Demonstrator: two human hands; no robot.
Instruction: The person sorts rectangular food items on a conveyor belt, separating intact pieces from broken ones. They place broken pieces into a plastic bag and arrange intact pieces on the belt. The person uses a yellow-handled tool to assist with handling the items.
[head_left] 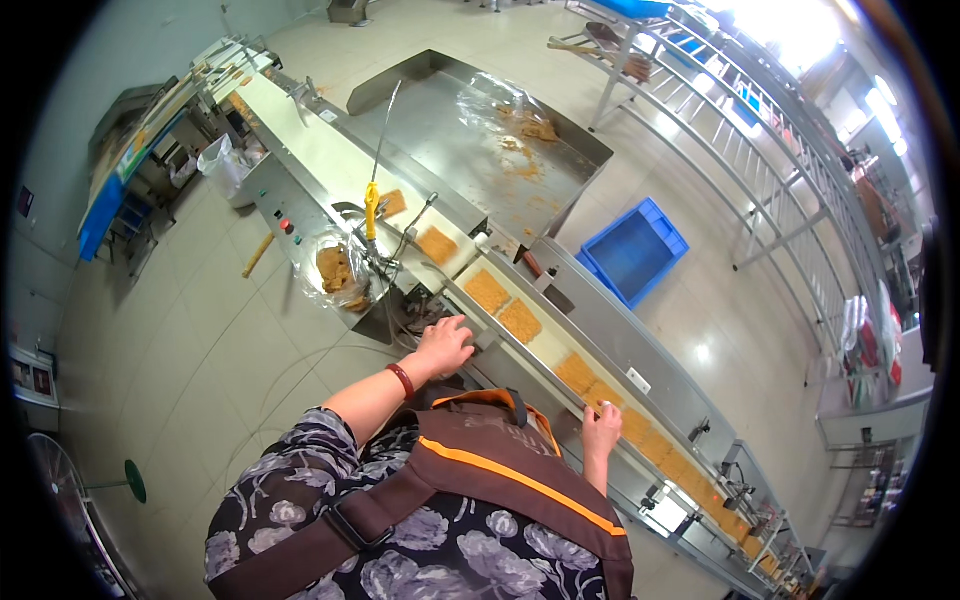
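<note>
A narrow conveyor belt point(548, 350) runs diagonally past my front, carrying flat square brown-orange food slabs point(519, 321). My left hand point(445, 348) is at the belt's near rail, beside a small metal fitting; its fingers are loosely bent and apart, with nothing seen in them. Farther right, my right hand point(601, 430) reaches over the near rail to the row of slabs. Its thumb and fingers are apart at the edge of that row; whether they touch a slab I cannot tell. Toward the far right end the slabs lie almost end to end.
Past the belt are a steel tray point(440, 110) with brown residue, a blue crate point(634, 250) on the floor and a metal rack point(740, 150). Left of my left hand, a plastic bag of brown material point(338, 268) lies near a yellow-handled tool point(371, 210) and a control panel point(287, 226).
</note>
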